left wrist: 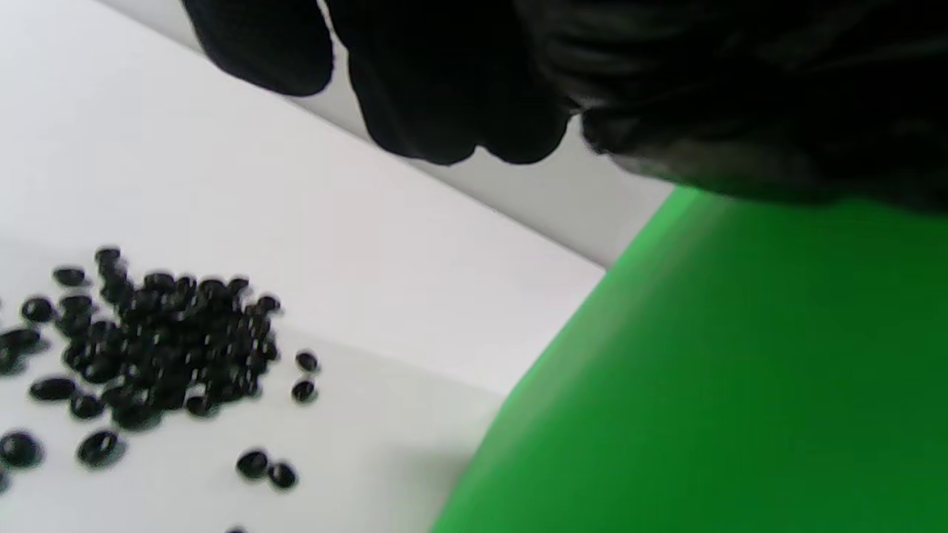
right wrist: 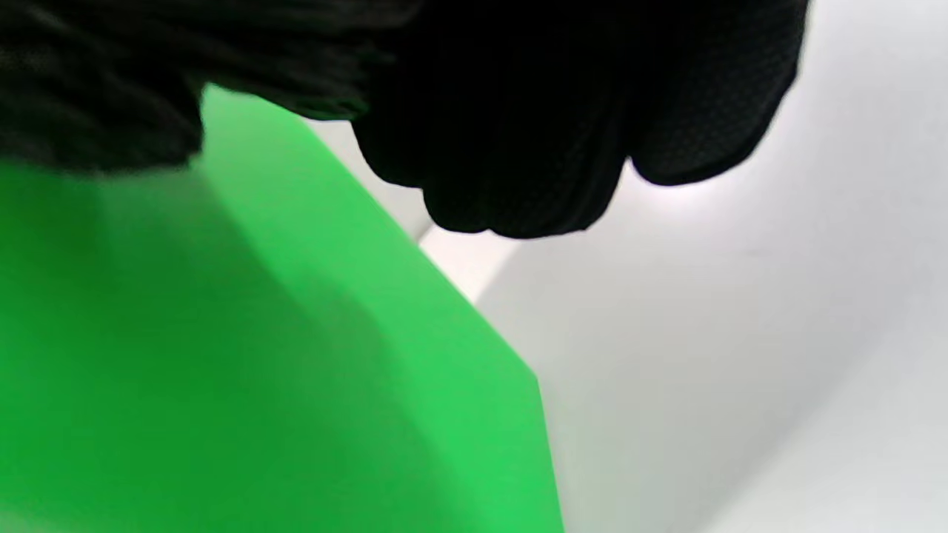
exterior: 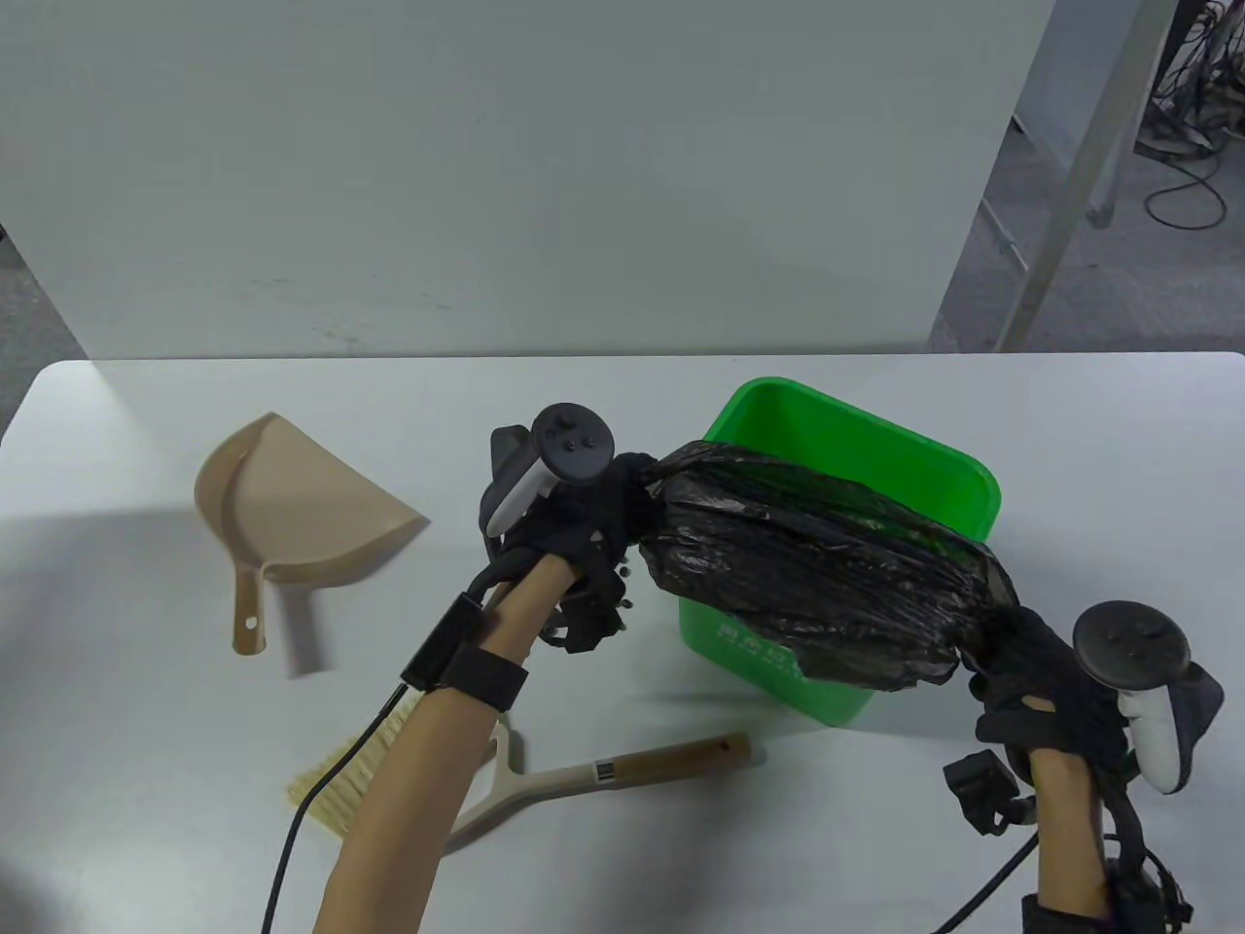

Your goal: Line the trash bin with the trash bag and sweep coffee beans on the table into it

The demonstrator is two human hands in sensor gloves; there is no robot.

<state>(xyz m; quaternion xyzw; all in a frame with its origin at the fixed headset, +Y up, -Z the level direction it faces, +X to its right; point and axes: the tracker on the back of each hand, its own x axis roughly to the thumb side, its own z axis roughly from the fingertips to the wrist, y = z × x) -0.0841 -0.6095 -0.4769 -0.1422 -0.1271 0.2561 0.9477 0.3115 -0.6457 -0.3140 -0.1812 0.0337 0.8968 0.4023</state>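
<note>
Your crinkled black plastic trash bag [exterior: 827,564] is stretched in a loose band across the open top of the bright green rectangular plastic trash bin [exterior: 934,467], running from its left side to its near right corner and draping over the front wall. The bin stands upright on the white table, its far rim still bare. Your small dark glossy coffee beans [left wrist: 155,348] lie in a scattered heap on the table just left of the bin.
</note>
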